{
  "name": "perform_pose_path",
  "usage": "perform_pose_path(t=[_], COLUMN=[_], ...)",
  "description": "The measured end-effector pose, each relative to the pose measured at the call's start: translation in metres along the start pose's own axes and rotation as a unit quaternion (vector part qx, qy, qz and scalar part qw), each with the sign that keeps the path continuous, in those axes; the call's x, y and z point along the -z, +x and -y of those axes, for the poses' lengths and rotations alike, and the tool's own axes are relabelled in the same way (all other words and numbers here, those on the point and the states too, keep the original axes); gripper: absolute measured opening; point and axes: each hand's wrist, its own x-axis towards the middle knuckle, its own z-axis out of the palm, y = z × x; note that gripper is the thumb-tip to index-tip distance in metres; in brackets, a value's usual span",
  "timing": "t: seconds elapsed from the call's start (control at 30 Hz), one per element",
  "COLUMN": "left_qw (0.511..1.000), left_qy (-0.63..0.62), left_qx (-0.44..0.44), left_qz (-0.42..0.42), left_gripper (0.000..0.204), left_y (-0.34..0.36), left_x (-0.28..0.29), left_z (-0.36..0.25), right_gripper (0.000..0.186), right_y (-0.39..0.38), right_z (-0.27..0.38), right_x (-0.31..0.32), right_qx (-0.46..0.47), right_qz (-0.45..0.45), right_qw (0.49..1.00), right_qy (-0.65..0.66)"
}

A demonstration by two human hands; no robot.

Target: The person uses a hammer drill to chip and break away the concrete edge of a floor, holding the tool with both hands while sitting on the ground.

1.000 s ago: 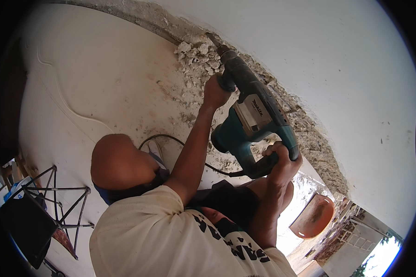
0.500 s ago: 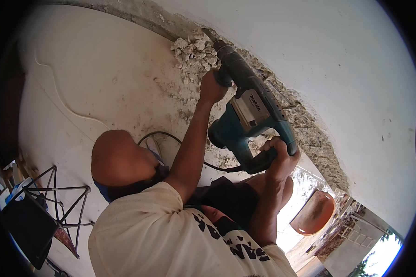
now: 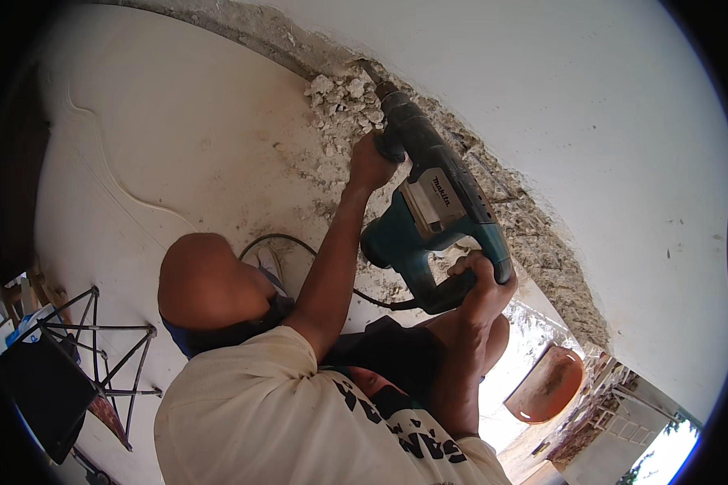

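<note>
A teal and black demolition hammer (image 3: 441,198) slants across the middle of the view. Its chisel bit (image 3: 371,73) meets the broken base of the white wall, at the far end of a rough channel; the very tip is hard to make out. My left hand (image 3: 372,164) is wrapped round the side handle near the front. Farther back, my right hand (image 3: 484,289) grips the rear handle, thumb side uppermost. Broken rubble (image 3: 344,101) is heaped just left of the bit. The power cord (image 3: 295,239) leaves the hammer's rear and curves past my knee.
Chipped masonry (image 3: 546,255) runs along the foot of the white wall (image 3: 590,121). An orange basin (image 3: 548,386) lies at the lower right. A folding chair with a black seat (image 3: 44,388) stands at the lower left. A pale cable (image 3: 125,190) trails over the dusty floor.
The whole view has shifted slightly, so wall, rubble and basin appear a little lower. Both hands keep their hold, and the hammer stays at nearly the same spot on the wall.
</note>
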Motion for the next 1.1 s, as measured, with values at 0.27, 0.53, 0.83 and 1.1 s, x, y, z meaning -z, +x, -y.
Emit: perform_pose_path(t=[0.27, 0.53, 0.83, 1.1], left_qw=[1.0, 1.0, 0.999, 1.0], left_qy=[-0.01, 0.017, 0.014, 0.014], left_qx=[0.005, 0.026, 0.032, 0.023], left_qz=[-0.003, 0.003, 0.021, 0.003], left_gripper=[0.026, 0.028, 0.036, 0.029], left_y=[0.013, -0.002, -0.006, -0.006], left_x=[-0.004, -0.001, 0.001, -0.001], left_z=[-0.002, -0.004, -0.008, -0.011], right_gripper=[0.019, 0.022, 0.019, 0.017], right_y=[0.007, 0.009, 0.011, 0.023], right_z=[-0.003, -0.006, -0.011, -0.006], right_x=[-0.006, -0.006, 0.006, 0.004], right_qx=[-0.01, -0.001, -0.021, -0.029], right_qz=[-0.025, -0.004, 0.0, -0.002], right_qw=[0.999, 1.0, 0.999, 0.999], right_qy=[-0.02, 0.021, 0.026, 0.029])
